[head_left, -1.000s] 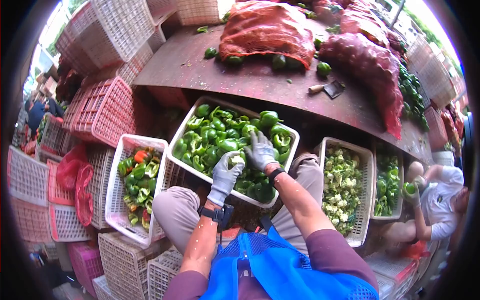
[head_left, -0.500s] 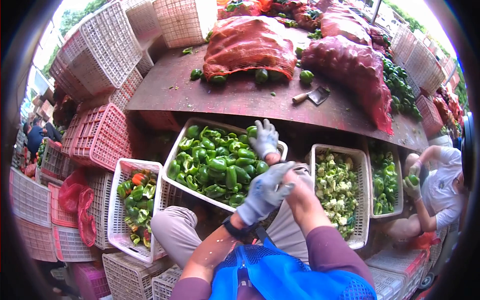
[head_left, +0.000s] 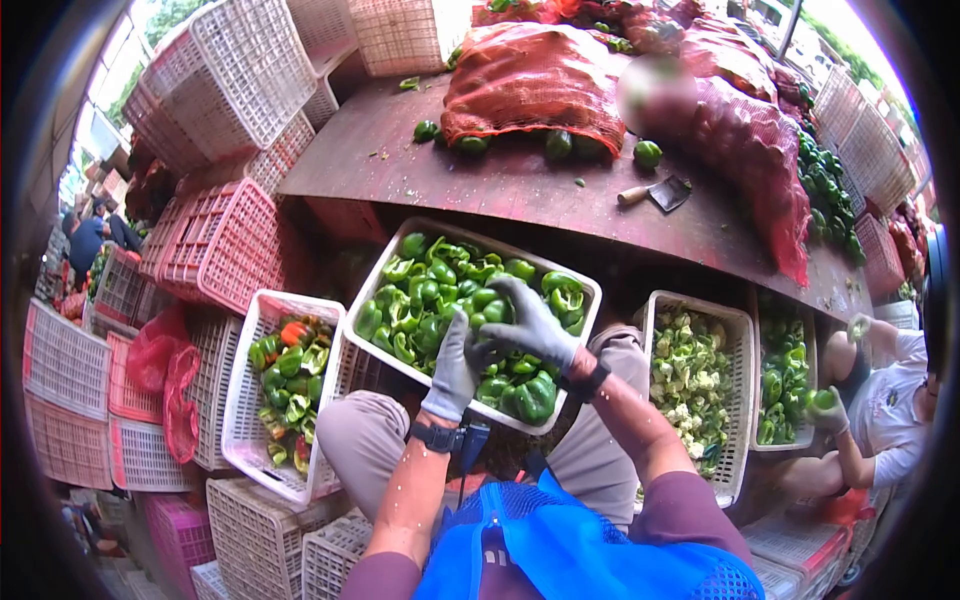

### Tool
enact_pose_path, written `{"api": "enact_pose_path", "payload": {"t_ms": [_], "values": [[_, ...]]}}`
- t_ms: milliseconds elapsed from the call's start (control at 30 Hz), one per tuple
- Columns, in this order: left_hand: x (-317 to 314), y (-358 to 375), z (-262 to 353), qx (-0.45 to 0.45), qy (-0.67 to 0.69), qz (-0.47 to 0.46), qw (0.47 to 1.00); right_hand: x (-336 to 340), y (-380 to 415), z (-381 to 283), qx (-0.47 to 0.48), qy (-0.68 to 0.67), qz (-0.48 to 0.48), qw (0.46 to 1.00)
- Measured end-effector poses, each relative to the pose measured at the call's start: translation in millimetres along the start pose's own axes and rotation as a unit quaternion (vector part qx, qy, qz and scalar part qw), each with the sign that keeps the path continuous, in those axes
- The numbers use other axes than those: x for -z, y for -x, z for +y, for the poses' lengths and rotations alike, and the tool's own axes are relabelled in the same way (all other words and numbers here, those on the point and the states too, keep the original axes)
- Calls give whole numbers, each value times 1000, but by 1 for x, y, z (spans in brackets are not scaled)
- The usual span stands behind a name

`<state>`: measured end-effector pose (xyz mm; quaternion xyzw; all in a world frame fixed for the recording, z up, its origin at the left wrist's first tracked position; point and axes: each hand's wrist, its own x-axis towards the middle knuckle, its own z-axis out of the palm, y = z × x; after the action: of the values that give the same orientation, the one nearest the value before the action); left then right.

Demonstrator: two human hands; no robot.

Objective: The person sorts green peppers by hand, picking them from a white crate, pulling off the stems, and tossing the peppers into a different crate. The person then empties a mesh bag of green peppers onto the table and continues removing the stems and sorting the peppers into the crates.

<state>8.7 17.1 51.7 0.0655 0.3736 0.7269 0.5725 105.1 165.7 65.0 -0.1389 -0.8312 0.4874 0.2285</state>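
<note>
A white plastic crate (head_left: 362, 290) full of green bell peppers (head_left: 435, 285) stands in front of my knees. Both my hands wear grey gloves and are over its near half. My left hand (head_left: 455, 368) is raised with the fingers stretched upward. Close beside it, my right hand (head_left: 538, 322) has its fingers spread and curved just above the peppers. I see nothing held in either hand. Some peppers under the palms are hidden. A large whole-looking pepper (head_left: 528, 398) lies in the near right corner.
Left is a crate (head_left: 240, 400) of mixed peppers; right, a crate (head_left: 745, 400) of pale pepper cores. A cleaver (head_left: 660, 193) and a red mesh sack (head_left: 535, 85) lie on the table (head_left: 400, 160). A co-worker (head_left: 890, 400) sits at right holding a green pepper.
My left hand has left my right forearm and moved left over the peppers. My right hand has drawn back from the crate's far right corner. The view has shifted slightly.
</note>
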Motion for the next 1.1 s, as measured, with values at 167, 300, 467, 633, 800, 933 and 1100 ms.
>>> {"api": "enact_pose_path", "payload": {"t_ms": [167,300,467,633,800,933,1100], "values": [[16,-4,-41,-146,-191,18,970,-38,33,-17,37,-71,140,987],[19,2,-51,-127,-128,39,983,-50,36,-24,15,13,188,982],[53,-11,-67,-194,-189,97,958,-92,32,-6,-59,-28,283,957],[67,-13,-75,-245,-257,166,920,-115,29,14,-122,-53,320,938],[64,-10,-82,-267,-455,216,821,-133,12,95,-166,121,310,928],[46,2,-57,-230,-417,159,865,-117,-9,112,-201,-8,240,950],[59,16,-18,-132,-302,3,944,-52,-6,39,-345,-632,201,664]]}}
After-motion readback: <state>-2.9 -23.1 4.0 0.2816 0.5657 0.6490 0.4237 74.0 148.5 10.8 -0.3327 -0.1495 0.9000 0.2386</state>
